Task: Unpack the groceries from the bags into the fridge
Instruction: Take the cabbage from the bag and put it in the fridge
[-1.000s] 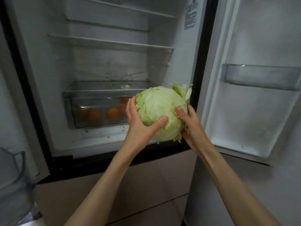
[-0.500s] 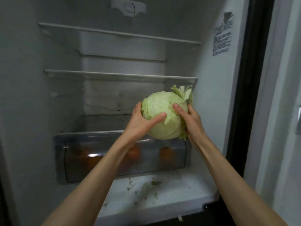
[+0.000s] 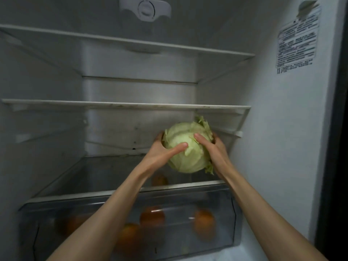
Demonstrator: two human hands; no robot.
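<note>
The cabbage [image 3: 188, 147] was held between both hands inside the fridge [image 3: 282, 147], above the glass cover [image 3: 90, 176] of the crisper drawer [image 3: 131, 223] and below the middle shelf [image 3: 124, 105], towards the right side of that compartment. Whether its underside touched the glass could not be told. The left hand [image 3: 162, 153] cupped its left side, thumb laid across the front. The right hand [image 3: 211, 147] gripped its right side, thumb pressed onto the top leaves. The hands were apart, clamped on the cabbage from opposite sides. Loose outer leaves stood up at the top right and hung at the lower right.

Within the crisper drawer, several oranges [image 3: 204, 223] were visible through the clear front, so at least part of the unpacking was judged done. The middle shelf and the upper shelf [image 3: 131, 42] carried nothing visible. A printed label [image 3: 297, 42] was fixed to the right inner wall, and a control dial [image 3: 146, 8] sat at the top of the back wall.

Assessment: the cabbage was at the point of placement but not yet released. No bags were in view, so the quantity of groceries left to unpack could not be determined.
</note>
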